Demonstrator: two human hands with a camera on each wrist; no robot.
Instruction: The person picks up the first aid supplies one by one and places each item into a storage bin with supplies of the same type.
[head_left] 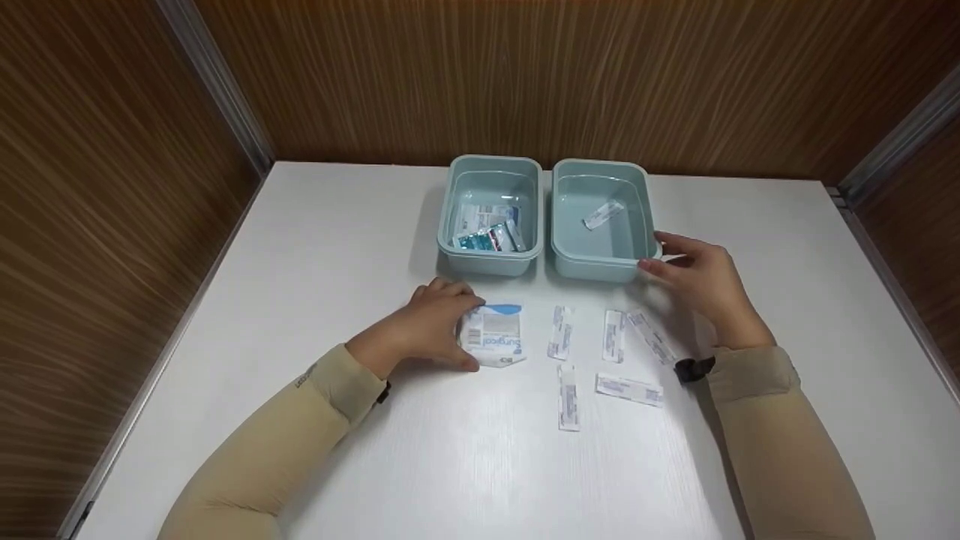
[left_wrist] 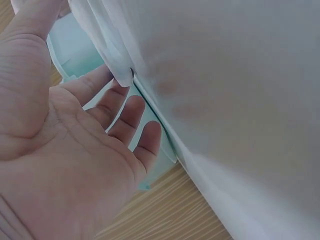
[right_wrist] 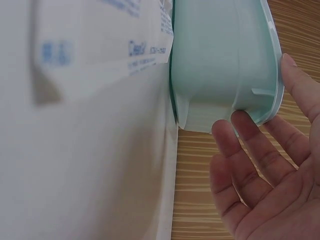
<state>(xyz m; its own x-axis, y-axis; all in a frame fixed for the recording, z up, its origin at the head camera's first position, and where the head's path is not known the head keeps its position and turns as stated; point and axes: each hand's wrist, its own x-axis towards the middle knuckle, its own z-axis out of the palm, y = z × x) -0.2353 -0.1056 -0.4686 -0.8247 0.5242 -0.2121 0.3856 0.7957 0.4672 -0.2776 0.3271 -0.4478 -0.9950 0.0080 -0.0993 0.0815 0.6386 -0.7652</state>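
Observation:
My left hand grips a flat white packet printed "Surgical" in blue, thumb at its lower left and index finger at its upper left. In the left wrist view the packet fills the right side, its edge bent at the fingertips. At the front right corner of the right-hand pale green bin, my right hand holds the rim between thumb and fingers. Inside that bin lies one narrow white sachet. The right wrist view shows the thumb on the bin's rim and fingertips against its wall.
Left of that bin stands a matching bin containing a teal sachet and a white-and-blue packet. Several narrow white sachets lie scattered on the white table. A wood-patterned panel rises behind the bins.

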